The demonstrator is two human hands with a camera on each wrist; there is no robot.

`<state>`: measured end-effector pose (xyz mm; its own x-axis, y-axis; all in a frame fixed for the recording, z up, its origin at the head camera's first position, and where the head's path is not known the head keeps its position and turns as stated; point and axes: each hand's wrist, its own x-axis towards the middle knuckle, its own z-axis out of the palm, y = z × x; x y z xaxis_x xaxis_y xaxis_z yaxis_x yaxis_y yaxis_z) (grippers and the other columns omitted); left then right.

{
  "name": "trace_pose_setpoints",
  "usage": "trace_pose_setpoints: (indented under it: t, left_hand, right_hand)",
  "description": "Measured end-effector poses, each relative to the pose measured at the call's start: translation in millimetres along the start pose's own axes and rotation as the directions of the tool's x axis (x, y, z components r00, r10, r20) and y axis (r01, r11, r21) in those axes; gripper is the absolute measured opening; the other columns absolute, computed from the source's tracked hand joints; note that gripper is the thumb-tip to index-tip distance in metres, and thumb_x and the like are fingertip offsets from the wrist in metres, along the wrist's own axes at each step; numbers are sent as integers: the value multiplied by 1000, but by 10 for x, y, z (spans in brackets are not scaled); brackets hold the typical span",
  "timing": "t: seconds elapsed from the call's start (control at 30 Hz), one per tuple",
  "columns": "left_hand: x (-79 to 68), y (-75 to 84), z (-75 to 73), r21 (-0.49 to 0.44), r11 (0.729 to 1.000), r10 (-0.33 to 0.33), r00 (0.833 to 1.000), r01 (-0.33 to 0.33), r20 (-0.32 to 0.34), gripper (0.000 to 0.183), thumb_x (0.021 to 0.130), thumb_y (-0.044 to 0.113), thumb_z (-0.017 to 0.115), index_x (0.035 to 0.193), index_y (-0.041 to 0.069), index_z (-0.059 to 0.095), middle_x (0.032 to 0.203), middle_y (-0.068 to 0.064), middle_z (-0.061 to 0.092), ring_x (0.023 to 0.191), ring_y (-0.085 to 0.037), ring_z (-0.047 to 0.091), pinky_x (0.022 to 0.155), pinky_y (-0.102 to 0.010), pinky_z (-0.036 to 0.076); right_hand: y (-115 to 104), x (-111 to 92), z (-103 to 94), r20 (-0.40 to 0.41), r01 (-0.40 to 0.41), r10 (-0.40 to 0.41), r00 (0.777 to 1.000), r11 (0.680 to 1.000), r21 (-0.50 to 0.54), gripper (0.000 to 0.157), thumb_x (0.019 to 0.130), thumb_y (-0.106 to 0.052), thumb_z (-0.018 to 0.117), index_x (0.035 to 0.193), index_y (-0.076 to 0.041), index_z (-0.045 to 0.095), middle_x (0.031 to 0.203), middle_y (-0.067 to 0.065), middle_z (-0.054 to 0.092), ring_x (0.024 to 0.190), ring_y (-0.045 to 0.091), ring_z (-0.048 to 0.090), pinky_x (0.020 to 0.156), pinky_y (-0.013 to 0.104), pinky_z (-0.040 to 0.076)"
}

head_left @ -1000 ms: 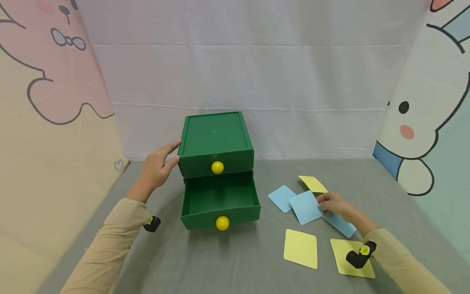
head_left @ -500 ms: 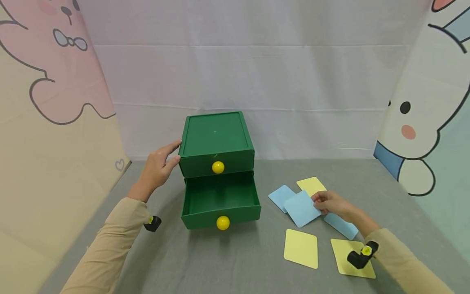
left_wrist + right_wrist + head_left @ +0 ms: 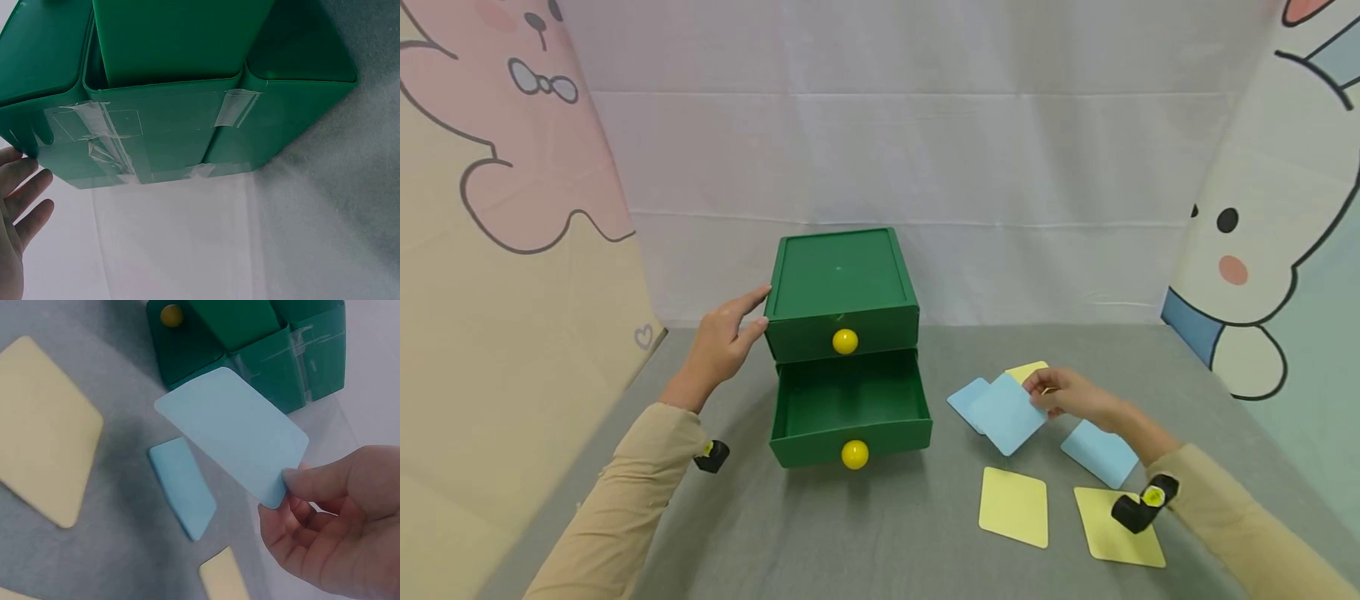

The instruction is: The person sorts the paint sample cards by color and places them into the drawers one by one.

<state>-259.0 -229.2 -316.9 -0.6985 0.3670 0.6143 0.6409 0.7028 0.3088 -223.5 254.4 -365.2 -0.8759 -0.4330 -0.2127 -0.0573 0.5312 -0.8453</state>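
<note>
My right hand [image 3: 1067,395] pinches a light blue card [image 3: 1009,414] by one corner, thumb on top. In the right wrist view the raised blue card [image 3: 234,434] shows whole, with the table below it. A second blue card [image 3: 964,403] lies partly behind it, and a yellow card [image 3: 1022,372] peeks out just beyond. My left hand [image 3: 718,343] rests its fingertips against the left side of a green drawer cabinet [image 3: 841,275]. The cabinet's lower drawer [image 3: 850,400] is pulled out and bare inside; its upper drawer is closed. Both have yellow round knobs.
Another blue card [image 3: 1097,454] lies right of the held one. Two yellow cards lie nearer me: one yellow card [image 3: 1013,508] in front, the other yellow card [image 3: 1108,533] partly under the right wrist camera. A white cloth [image 3: 925,158] hangs behind the grey table [image 3: 715,533].
My right hand has lifted the blue card off the table and moved it a little left and up. The blue card to the right is more uncovered. My left hand stays on the cabinet.
</note>
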Motion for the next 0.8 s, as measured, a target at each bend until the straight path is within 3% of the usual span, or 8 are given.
trace_pose_setpoints:
  t: [0.47, 0.8]
  left_hand:
    - [7, 15, 6, -3, 1000, -8, 1000, 8, 8, 45, 94, 21, 43, 132, -4, 44, 128, -23, 50, 115, -37, 48, 94, -53, 37]
    - [14, 0, 10, 0, 1000, -1, 1000, 1, -1, 46, 94, 23, 42, 131, -5, 45, 127, -23, 50, 114, -38, 49, 94, -53, 38]
  right_hand:
    - [-747, 50, -184, -10, 101, -101, 995, 993, -57, 19, 91, -9, 50, 104, 6, 51, 85, 8, 50, 77, 16, 49, 69, 28, 47]
    - [-1243, 217, 3, -49, 157, -161, 986, 984, -86, 19, 91, -9, 51, 105, 3, 55, 94, 11, 56, 86, 23, 51, 74, 31, 49]
